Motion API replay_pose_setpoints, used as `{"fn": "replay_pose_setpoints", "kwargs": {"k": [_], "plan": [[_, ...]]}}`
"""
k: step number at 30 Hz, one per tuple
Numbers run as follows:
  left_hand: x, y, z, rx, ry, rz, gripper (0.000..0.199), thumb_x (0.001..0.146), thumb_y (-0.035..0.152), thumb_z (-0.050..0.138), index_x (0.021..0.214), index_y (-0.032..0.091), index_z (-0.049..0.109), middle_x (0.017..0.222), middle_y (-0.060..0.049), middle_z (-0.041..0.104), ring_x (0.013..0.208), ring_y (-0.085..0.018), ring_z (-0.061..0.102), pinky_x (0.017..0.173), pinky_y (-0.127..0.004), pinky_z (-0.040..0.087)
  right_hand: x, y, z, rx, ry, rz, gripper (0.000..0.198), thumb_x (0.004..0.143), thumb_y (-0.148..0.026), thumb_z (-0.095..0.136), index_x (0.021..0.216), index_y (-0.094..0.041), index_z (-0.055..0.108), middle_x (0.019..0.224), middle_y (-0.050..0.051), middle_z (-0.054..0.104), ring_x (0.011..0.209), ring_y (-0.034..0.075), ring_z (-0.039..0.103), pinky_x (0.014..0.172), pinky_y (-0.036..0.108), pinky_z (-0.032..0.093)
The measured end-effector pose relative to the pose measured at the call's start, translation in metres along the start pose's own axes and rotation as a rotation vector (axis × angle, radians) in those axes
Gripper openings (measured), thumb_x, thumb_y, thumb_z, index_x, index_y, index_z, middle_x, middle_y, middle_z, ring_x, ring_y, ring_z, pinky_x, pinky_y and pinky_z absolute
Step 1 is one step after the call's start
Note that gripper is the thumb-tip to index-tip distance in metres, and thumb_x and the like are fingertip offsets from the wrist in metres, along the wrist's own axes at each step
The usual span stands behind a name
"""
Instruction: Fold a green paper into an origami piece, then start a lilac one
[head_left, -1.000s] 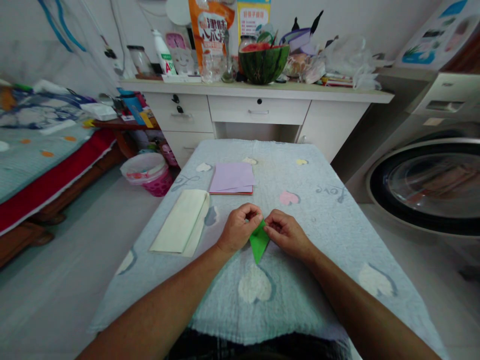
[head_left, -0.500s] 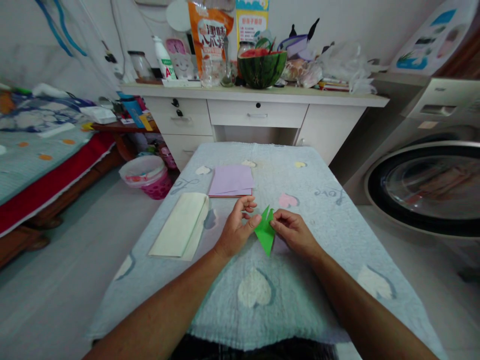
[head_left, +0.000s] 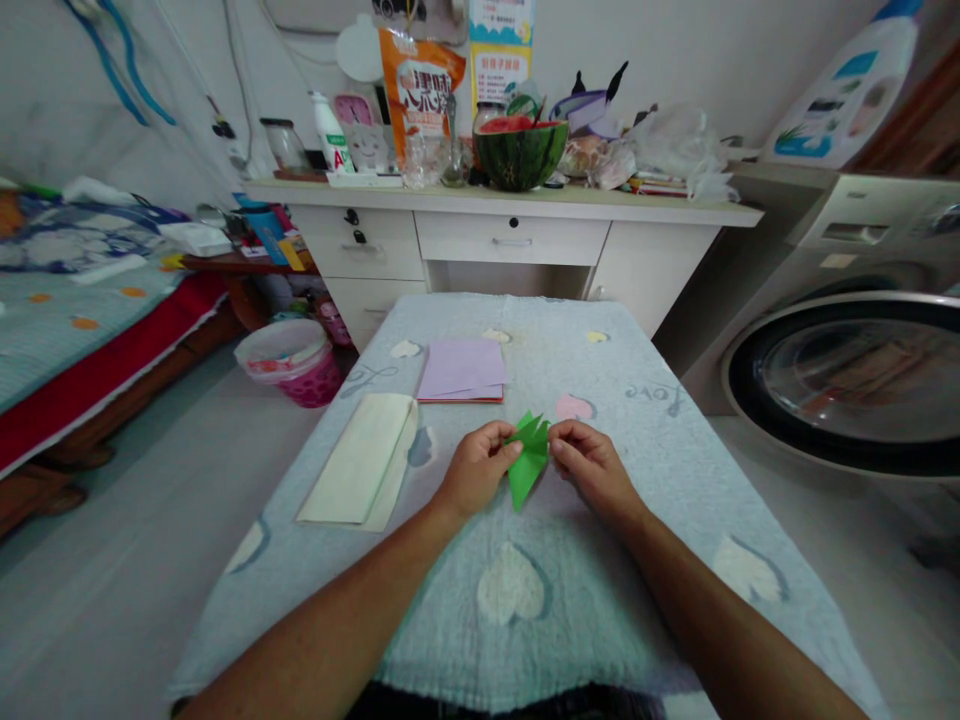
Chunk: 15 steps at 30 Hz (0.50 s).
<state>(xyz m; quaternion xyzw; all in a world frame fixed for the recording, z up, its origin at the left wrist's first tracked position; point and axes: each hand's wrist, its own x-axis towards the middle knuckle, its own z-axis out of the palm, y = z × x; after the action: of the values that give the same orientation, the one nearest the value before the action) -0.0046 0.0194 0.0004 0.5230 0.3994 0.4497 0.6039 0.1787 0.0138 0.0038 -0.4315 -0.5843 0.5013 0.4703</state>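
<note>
A folded piece of green origami paper [head_left: 529,462] is held up over the cloth-covered table, its long point facing down and smaller points fanned out at the top. On its left side, my left hand [head_left: 480,465] pinches it between thumb and fingers. My right hand [head_left: 592,460] pinches a small tip at its upper right edge; the fingertips partly hide that tip. Beyond the hands lies a stack of square paper [head_left: 463,370], lilac on top with a red edge beneath. A pale folded sheet [head_left: 360,460] lies to the left of my left hand.
The table wears a blue patterned cloth [head_left: 510,590]. Behind it stands a white desk [head_left: 375,240] carrying a cut watermelon [head_left: 520,158], an orange snack bag [head_left: 420,95] and plastic bags. A pink bin [head_left: 292,365] is on the floor at left, a washing machine [head_left: 847,240] at right.
My left fingers, spread before, have closed on the green paper's left side. The paper has turned, its lower point swinging left, and its upper folds have spread. My right hand keeps its pinch.
</note>
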Motion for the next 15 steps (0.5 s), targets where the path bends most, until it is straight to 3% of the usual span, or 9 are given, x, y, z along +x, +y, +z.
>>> {"fn": "replay_pose_setpoints", "kwargs": {"k": [3,6,10,15], "plan": [[0.0024,-0.0004,-0.0021,-0.065,0.023,-0.012,0.020,0.078,0.032,0.062,0.087,0.014,0.061,0.077,0.000,0.063,0.066,-0.011,0.057,0.064,-0.022,0.042,-0.0013,-0.0027,-0.0018,-0.121,0.044,-0.041,0.020,0.087,-0.038,0.054,0.092,-0.020,0.062,0.070,-0.001,0.054,0.061,0.013,0.048,0.056,0.025,0.040],[0.0015,0.0012,-0.0025,-0.166,-0.019,-0.056,0.022,0.076,0.026,0.061,0.096,0.017,0.055,0.080,0.000,0.064,0.065,-0.011,0.058,0.062,-0.022,0.042,-0.0003,-0.0051,-0.0032,-0.337,0.064,-0.207,0.017,0.089,-0.032,0.051,0.089,-0.021,0.063,0.084,0.004,0.058,0.080,0.018,0.054,0.075,0.032,0.044],[-0.0023,0.0036,-0.0002,-0.206,-0.113,-0.118,0.050,0.072,0.020,0.059,0.118,0.023,0.041,0.081,0.002,0.063,0.061,-0.011,0.058,0.056,-0.021,0.039,-0.0002,-0.0056,-0.0032,-0.528,0.018,-0.381,0.020,0.089,-0.025,0.050,0.104,-0.024,0.064,0.111,0.009,0.057,0.110,0.024,0.050,0.099,0.044,0.036],[-0.0019,0.0011,0.0024,-0.172,-0.118,-0.085,0.070,0.071,0.024,0.066,0.132,0.024,0.033,0.078,0.004,0.057,0.061,-0.009,0.054,0.056,-0.021,0.037,-0.0041,-0.0054,-0.0024,-0.729,-0.074,-0.458,0.041,0.085,-0.022,0.053,0.125,-0.029,0.057,0.133,0.009,0.049,0.126,0.029,0.038,0.106,0.054,0.026]]}}
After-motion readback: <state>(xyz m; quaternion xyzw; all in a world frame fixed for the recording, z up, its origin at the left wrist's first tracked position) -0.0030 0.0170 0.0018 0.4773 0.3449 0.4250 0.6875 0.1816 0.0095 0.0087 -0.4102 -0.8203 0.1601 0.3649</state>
